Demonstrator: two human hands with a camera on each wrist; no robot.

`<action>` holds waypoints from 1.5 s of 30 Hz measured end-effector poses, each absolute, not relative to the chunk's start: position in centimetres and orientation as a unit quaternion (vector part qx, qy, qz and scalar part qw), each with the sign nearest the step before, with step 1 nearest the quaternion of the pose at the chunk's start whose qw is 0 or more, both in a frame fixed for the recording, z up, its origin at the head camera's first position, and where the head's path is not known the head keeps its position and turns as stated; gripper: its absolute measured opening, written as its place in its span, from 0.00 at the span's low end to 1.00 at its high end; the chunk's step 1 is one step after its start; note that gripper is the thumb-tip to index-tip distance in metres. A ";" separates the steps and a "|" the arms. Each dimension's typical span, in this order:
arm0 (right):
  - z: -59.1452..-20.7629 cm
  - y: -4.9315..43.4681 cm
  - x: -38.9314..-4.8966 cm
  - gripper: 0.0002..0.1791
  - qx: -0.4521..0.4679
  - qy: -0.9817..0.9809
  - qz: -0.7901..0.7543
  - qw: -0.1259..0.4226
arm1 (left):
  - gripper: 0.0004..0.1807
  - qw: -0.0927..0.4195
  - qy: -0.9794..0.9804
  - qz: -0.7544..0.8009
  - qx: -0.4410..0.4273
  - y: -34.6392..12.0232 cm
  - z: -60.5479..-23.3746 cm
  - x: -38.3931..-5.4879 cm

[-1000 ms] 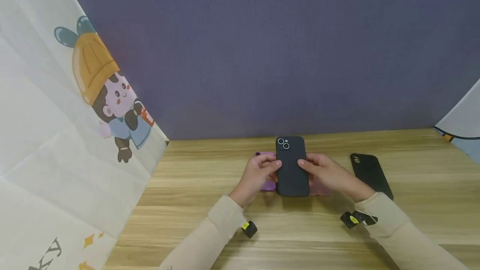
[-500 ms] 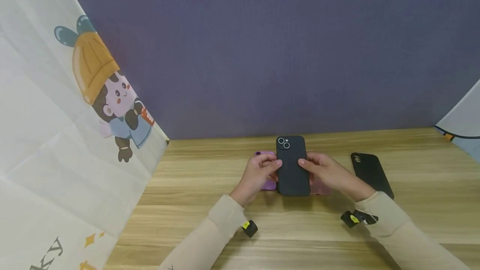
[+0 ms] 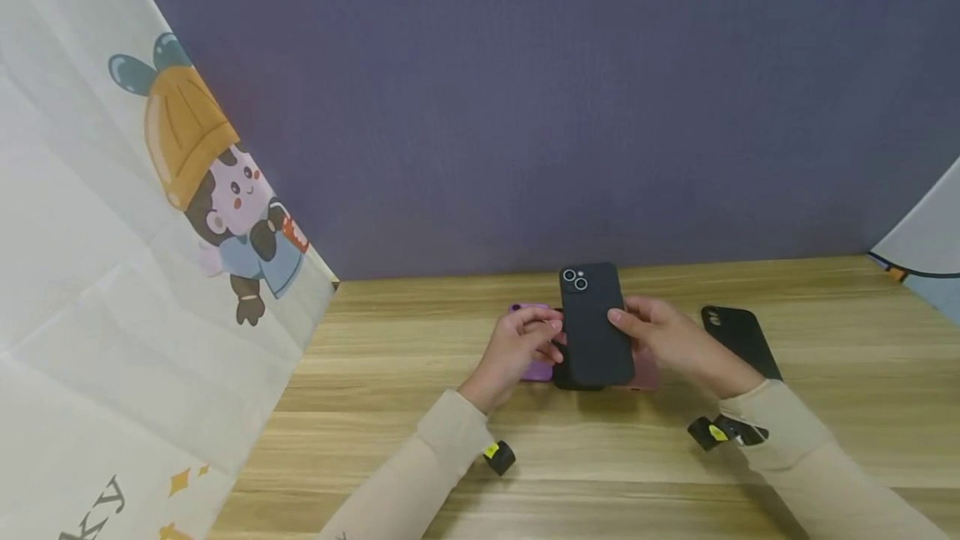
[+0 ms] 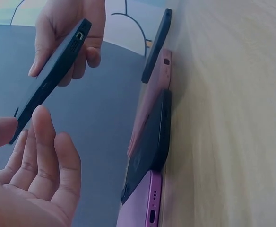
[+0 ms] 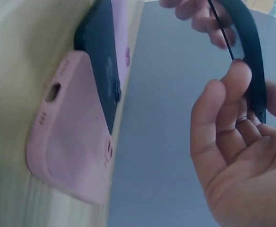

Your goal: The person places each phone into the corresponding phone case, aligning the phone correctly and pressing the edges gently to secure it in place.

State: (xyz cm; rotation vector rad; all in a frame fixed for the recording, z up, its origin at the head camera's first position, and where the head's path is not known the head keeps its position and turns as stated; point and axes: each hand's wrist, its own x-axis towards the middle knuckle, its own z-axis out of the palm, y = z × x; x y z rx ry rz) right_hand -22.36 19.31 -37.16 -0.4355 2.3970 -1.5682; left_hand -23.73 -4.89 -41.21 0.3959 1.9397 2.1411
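Observation:
A black phone in a black case (image 3: 597, 332), two lenses at its top left corner, is held up over the table, tilted slightly. My right hand (image 3: 667, 340) grips its right edge, thumb on the back and fingers behind. My left hand (image 3: 521, 348) is beside its left edge, fingers loosely bent; in the left wrist view the thumb tip overlaps the phone's end. Below lie a purple phone (image 4: 140, 201), a dark phone (image 4: 152, 137) and a pink phone (image 5: 74, 127) in a row, partly hidden in the head view by the raised phone and left hand.
A black phone case (image 3: 738, 340) with camera cutouts lies to the right, partly behind the right forearm. The wooden table (image 3: 375, 440) ends at a dark blue panel (image 3: 525, 107). A white sheet with a cartoon print (image 3: 225, 190) hangs at left.
My right hand has moved the black phone right and slightly up, tilting it. My left hand has stayed in place, its grip on the phone's left edge released. The dark phone beneath now shows.

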 end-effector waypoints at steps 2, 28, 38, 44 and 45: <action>-36.9 20.0 -22.4 0.28 -0.149 0.829 -0.528 0.112 | 0.16 0.115 0.660 0.730 0.135 -4.9 -41.2 -23.7; -39.3 29.8 -26.7 0.22 -0.084 0.881 -0.446 0.134 | 0.12 0.115 0.662 0.731 0.118 -5.6 -40.9 -24.3; -41.0 31.6 -27.4 0.20 -0.055 0.882 -0.438 0.164 | 0.13 0.109 0.660 0.733 0.126 -5.7 -40.8 -24.6; -41.3 31.7 -27.4 0.20 -0.053 0.884 -0.425 0.189 | 0.14 0.114 0.659 0.733 0.127 -5.8 -40.9 -24.6; -41.3 31.6 -27.4 0.20 -0.054 0.884 -0.422 0.191 | 0.14 0.114 0.659 0.733 0.127 -5.8 -41.0 -24.6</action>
